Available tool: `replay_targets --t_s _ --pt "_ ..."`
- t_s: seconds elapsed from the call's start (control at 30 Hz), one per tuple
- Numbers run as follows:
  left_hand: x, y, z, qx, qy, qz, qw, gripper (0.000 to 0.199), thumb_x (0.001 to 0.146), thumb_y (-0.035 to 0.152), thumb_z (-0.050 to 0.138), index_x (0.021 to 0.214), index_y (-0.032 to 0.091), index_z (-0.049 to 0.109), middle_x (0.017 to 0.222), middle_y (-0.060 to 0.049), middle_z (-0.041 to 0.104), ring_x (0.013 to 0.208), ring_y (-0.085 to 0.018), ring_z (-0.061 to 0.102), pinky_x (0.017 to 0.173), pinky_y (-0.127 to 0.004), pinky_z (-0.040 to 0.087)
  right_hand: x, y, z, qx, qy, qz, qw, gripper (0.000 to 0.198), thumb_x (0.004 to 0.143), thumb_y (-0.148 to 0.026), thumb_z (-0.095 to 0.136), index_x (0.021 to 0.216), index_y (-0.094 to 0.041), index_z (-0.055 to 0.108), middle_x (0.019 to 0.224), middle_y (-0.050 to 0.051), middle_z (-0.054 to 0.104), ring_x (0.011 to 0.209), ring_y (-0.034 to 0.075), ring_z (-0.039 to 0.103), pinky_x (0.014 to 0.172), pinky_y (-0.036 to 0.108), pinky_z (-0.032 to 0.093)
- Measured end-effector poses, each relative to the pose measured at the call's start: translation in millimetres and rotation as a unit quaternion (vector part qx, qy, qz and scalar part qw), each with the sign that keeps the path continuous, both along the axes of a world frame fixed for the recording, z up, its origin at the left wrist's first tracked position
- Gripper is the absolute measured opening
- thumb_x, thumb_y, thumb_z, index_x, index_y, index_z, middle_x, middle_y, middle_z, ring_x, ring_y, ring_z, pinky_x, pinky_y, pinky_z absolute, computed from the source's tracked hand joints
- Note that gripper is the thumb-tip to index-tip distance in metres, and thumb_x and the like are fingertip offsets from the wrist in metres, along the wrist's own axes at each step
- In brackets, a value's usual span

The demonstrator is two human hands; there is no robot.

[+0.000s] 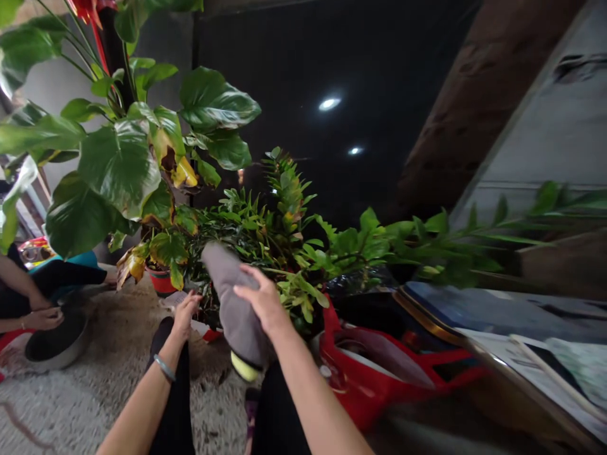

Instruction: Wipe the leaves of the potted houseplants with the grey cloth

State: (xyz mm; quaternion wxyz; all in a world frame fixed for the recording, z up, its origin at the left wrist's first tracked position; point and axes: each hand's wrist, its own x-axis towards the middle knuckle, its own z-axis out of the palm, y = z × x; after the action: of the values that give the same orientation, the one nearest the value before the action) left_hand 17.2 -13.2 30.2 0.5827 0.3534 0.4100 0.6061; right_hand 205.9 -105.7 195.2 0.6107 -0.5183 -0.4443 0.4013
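Observation:
My right hand [266, 303] grips the side of a long, grey, soft-looking cloth piece [239, 313]. It has a rounded top and a yellow-green lower end, and it hangs slanted over the gap between my knees; its exact kind does not show. To the left, my left hand [184, 314] is held in the air, its fingers loosely bent and somewhat apart, with nothing visible in them. A grey bangle [164, 368] circles that wrist. A small red-and-white piece [207, 331] lies below, between the two hands.
Leafy potted plants [279, 221] stand ahead, one in a red pot [161, 282]. An open red bag [360, 379] sits at my right, beside a surface holding papers [526, 360]. At left, another person's hands [45, 318] are over a grey basin [59, 357].

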Motion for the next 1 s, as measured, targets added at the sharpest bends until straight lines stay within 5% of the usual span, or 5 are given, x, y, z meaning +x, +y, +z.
replay_targets --t_s 0.13,0.37,0.73,0.87,1.0 --pt "-1.4 3.8 -8.3 -0.014 -0.073 -0.072 0.995 0.035 0.059 0.04 0.084 0.086 0.017 0.079 0.121 -0.013 0.07 0.118 -0.032 0.057 0.086 -0.036 0.048 -5.4 -48.0 -33.0 -0.031 -0.038 0.01 0.999 0.039 0.053 -0.028 0.075 0.092 -0.025 0.075 0.097 0.005 0.077 0.094 0.034 0.07 0.088 0.045 0.054" --pt "-0.6 13.6 -1.9 -0.003 -0.104 -0.12 0.987 0.026 0.062 0.035 0.082 0.08 0.016 0.08 0.104 -0.011 0.075 0.109 -0.028 0.061 0.085 -0.036 0.05 29.4 -11.1 23.2 0.088 -0.039 -0.166 0.981 0.056 0.062 -0.043 0.077 0.113 -0.021 0.07 0.111 0.007 0.074 0.101 0.029 0.067 0.092 0.042 0.052" --pt "-4.4 25.8 -19.7 -0.037 -0.141 -0.145 0.979 0.028 0.065 0.028 0.081 0.09 0.017 0.079 0.08 -0.005 0.075 0.085 -0.022 0.066 0.082 -0.032 0.049 1.4 -60.3 -13.1 0.017 -0.093 -0.02 0.995 0.038 0.063 -0.037 0.076 0.1 -0.028 0.075 0.105 0.005 0.077 0.099 0.033 0.07 0.092 0.046 0.055" --pt "-6.7 24.7 -17.7 -0.03 -0.166 -0.146 0.975 0.026 0.069 0.024 0.076 0.094 0.016 0.079 0.095 -0.008 0.076 0.091 -0.022 0.066 0.088 -0.037 0.049 35.2 -16.4 28.5 0.085 -0.128 -0.167 0.974 0.056 0.065 -0.044 0.074 0.116 -0.021 0.069 0.121 0.01 0.071 0.113 0.032 0.064 0.104 0.048 0.047" --pt "-4.8 20.4 -16.7 -0.023 -0.156 -0.181 0.971 0.019 0.068 0.021 0.075 0.085 0.016 0.079 0.095 -0.01 0.076 0.095 -0.025 0.065 0.09 -0.041 0.049 26.0 26.1 -8.3 0.022 -0.11 -0.144 0.983 0.059 0.058 -0.04 0.071 0.113 -0.017 0.069 0.117 0.013 0.072 0.111 0.035 0.065 0.102 0.05 0.047"
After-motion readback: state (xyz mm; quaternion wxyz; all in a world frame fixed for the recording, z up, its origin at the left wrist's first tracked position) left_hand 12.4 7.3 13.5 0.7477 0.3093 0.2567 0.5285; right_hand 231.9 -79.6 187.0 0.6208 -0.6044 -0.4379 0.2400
